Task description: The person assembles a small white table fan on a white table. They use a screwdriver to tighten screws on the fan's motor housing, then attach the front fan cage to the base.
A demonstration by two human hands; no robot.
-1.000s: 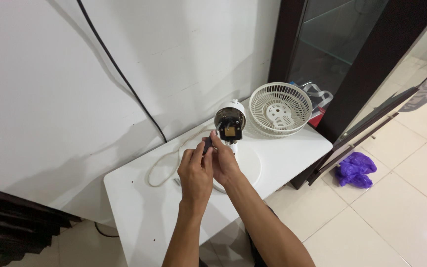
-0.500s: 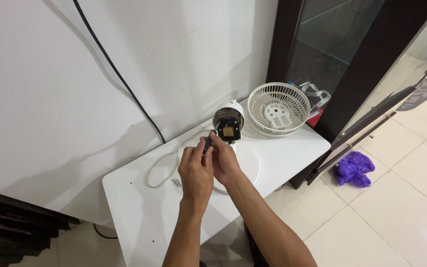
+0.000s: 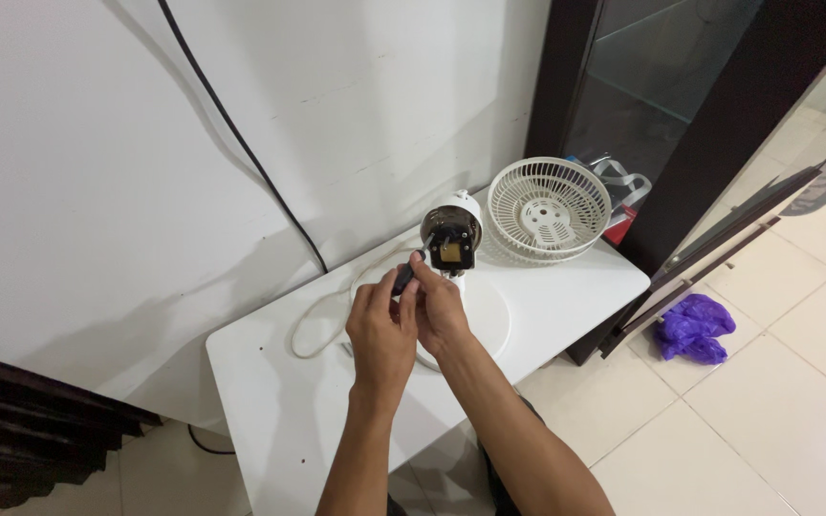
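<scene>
Near the middle, above one white worktop (image 3: pixel 270 401), left hand (image 3: pixel 381 330) and right hand (image 3: pixel 439 311) both grip one dark screwdriver (image 3: pixel 402 278) at one open fan motor (image 3: pixel 450 239). Farther right lies one white fan grille (image 3: pixel 547 210); on the floor right, one purple bag (image 3: pixel 690 328).

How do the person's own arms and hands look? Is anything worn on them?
Both arms are bare from the bottom edge of the picture up to the wrists: no sleeves show. The left hand and the right hand wear no gloves. No watch, bracelet or ring can be seen, and no markings. The fingernails look short, as far as the picture shows.
</scene>
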